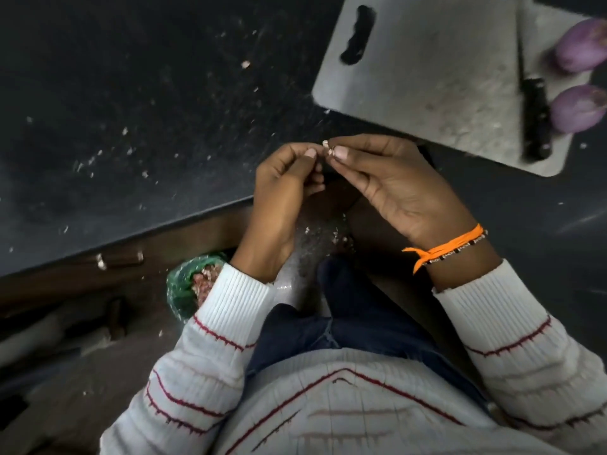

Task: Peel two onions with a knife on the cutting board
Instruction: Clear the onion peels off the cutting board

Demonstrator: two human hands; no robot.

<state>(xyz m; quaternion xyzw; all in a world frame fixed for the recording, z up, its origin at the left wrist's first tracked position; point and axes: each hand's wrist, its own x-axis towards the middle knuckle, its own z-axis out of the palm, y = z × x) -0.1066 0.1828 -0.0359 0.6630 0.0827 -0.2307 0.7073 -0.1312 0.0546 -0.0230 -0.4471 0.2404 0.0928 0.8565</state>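
Two purple peeled onions lie at the right edge of the grey cutting board (427, 60): one onion (579, 46) farther back, the other onion (576, 108) nearer. A black-handled knife (533, 119) rests on the board just left of them, blade pointing away. My right hand (394, 185) pinches a tiny scrap of onion skin (327, 148) between thumb and forefinger, over the counter's edge. My left hand (285, 188) is close beside it, fingers curled, its thumb tip almost at the scrap. Both hands are well clear of the board.
The dark counter (131, 126) is dusted with small skin flakes. Below its edge a green bag (184, 290) holding onion peel sits on the floor by my left sleeve. A drawer handle (120, 259) shows under the counter.
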